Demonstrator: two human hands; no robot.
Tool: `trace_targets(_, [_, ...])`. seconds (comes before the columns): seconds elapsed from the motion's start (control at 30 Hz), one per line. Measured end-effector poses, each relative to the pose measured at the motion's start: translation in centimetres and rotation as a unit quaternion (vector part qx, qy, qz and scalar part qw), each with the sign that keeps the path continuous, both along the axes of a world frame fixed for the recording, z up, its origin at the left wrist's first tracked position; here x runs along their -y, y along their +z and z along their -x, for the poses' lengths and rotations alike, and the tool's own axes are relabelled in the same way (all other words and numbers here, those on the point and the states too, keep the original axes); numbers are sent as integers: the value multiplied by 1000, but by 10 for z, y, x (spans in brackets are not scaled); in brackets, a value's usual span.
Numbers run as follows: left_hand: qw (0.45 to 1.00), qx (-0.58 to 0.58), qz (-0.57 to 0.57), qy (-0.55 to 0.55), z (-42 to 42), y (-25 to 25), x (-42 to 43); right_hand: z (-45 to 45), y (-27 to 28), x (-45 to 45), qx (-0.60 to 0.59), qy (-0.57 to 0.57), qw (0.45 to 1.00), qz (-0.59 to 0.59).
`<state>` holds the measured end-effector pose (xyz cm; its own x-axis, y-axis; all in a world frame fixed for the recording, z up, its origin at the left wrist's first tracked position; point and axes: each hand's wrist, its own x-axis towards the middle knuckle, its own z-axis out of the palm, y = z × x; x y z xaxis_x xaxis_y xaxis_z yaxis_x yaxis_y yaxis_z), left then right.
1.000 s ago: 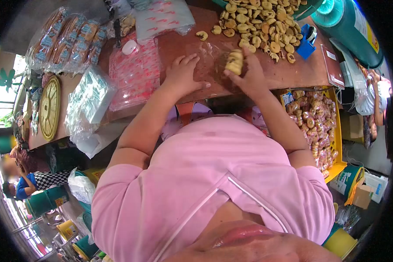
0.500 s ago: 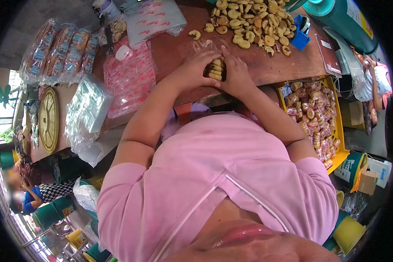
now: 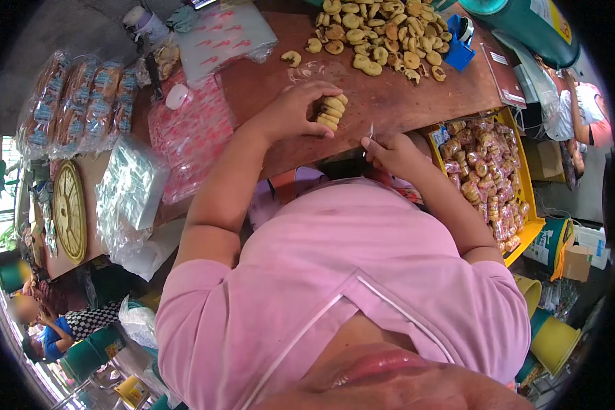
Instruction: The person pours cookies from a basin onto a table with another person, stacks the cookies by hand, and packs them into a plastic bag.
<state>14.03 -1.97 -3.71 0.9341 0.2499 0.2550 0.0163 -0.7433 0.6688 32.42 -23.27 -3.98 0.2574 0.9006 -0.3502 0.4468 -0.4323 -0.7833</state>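
A short stack of round golden cookies [image 3: 331, 111] sits in the curve of my left hand [image 3: 295, 113], with the thumb below and the fingers above. Whether a clear wrapper surrounds the stack I cannot tell. Close to the table's near edge, my right hand [image 3: 395, 156] is closed, pinching a thin whitish strip [image 3: 372, 130] that points up from the thumb. The strip's exact kind is too small to make out. Beyond both hands lies a heap of loose cookies [image 3: 383, 34], and one broken ring-shaped cookie [image 3: 291, 58] lies apart to its left.
At right stands a yellow crate [image 3: 526, 184] full of wrapped cookie packs [image 3: 488, 181]. A blue tape dispenser [image 3: 460, 48] is beside the heap. Red-printed plastic bags [image 3: 191, 133] and packs of bread [image 3: 82, 99] lie left. Other people are at both sides.
My right hand has left the cookie stack and moved right and toward my body, now pinching a thin strip. My left hand still holds the stack, which is now more exposed.
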Motion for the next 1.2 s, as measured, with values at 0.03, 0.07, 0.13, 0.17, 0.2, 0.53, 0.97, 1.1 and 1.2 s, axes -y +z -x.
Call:
trace_targets(0.03, [1000, 0, 11, -1, 1, 1, -1, -1, -1, -3, -21, -5, 1000, -18])
trace_targets(0.07, [1000, 5, 14, -10, 2, 0, -3, -1, 0, -7, -43, -8, 998, -36])
trace_targets(0.13, [999, 12, 21, -29, 4, -2, -6, -1, 2, -16, -75, -9, 995, -62])
trace_targets(0.17, [999, 5, 17, -32, 4, -2, -7, -3, 3, -21, -83, -7, 994, -71])
trace_targets(0.2, [999, -1, 12, -35, 4, 1, -7, -4, 4, -25, -90, -6, 993, -80])
trace_targets(0.53, [994, 65, 62, -62, 2, -13, -13, 21, 8, -63, -57, 7, 977, -204])
trace_targets(0.97, [999, -30, -24, 0, 9, -8, -15, 31, 15, -73, 307, 247, 827, -402])
trace_targets(1.1, [998, -16, -51, 22, 12, -12, -18, 33, 3, -84, 341, 242, 801, -427])
trace_targets(1.2, [989, -30, -128, 63, 18, -30, -31, 35, -7, -92, 353, 237, 813, -397])
